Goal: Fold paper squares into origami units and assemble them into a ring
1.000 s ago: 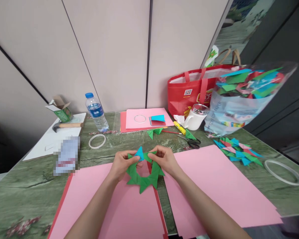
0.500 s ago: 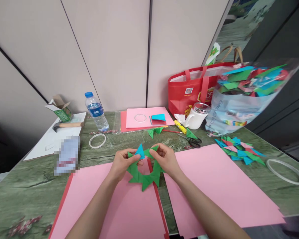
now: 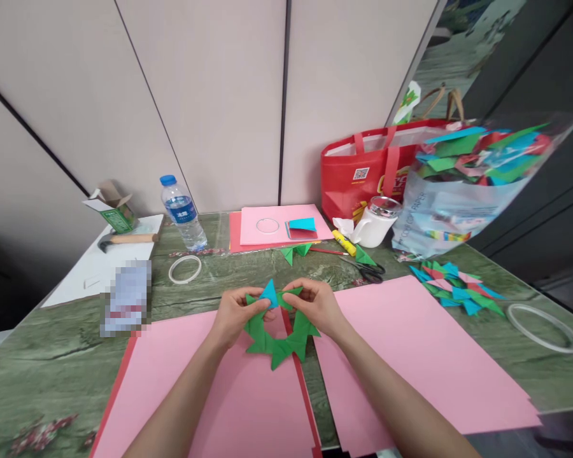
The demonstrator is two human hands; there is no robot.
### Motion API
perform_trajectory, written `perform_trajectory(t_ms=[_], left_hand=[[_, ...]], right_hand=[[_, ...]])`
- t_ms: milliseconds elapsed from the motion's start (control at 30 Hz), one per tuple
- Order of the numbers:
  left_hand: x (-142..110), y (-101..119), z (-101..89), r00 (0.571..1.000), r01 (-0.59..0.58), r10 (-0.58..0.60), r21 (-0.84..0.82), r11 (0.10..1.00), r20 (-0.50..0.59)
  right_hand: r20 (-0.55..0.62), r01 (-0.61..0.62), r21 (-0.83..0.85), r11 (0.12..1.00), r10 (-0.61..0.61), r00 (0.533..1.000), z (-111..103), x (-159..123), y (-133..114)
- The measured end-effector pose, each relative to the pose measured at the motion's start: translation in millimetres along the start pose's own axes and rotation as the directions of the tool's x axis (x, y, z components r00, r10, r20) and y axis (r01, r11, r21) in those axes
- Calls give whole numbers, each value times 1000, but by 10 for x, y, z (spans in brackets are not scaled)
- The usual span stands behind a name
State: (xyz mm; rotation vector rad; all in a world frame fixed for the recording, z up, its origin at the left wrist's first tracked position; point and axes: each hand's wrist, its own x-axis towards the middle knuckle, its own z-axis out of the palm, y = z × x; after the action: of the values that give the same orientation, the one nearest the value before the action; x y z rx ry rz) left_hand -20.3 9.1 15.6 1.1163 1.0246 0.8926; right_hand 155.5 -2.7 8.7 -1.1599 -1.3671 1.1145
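Observation:
A ring of folded green paper points, the green paper wreath (image 3: 279, 340), hangs just above the pink sheets at the table's middle. A blue folded piece (image 3: 268, 294) sits at its top. My left hand (image 3: 233, 315) pinches the wreath's upper left side, with the thumb by the blue piece. My right hand (image 3: 316, 306) pinches the upper right side. Both hands are closed on the paper.
Large pink sheets (image 3: 410, 356) lie to the left and right. Behind are scissors (image 3: 370, 272), a glue stick (image 3: 344, 243), a white mug (image 3: 375, 222), a water bottle (image 3: 183, 213), tape rings (image 3: 185, 269), a red bag (image 3: 367, 175) and a clear bag of folded pieces (image 3: 463, 184). Loose folded pieces (image 3: 453, 289) lie to the right.
The wreath has been tilted and turned slightly between my hands; my fingers have shifted a little near the blue piece. The view has drifted slightly.

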Motion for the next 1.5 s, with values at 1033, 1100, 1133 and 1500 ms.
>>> perform_trajectory(t_ms=[1033, 1100, 1133, 1500], left_hand=[[1, 100, -138, 999, 37, -36, -50, 998, 17], [5, 121, -195, 999, 30, -29, -28, 999, 41], [9, 123, -217, 998, 47, -46, -11, 999, 46], [-11, 82, -115, 990, 13, -22, 66, 998, 137]], right_hand=[[17, -34, 30, 999, 34, 999, -141, 73, 33], [12, -2, -23, 1000, 2, 1000, -134, 67, 38], [10, 8, -52, 999, -7, 1000, -125, 62, 37], [34, 12, -44, 999, -11, 999, -5, -11, -35]])
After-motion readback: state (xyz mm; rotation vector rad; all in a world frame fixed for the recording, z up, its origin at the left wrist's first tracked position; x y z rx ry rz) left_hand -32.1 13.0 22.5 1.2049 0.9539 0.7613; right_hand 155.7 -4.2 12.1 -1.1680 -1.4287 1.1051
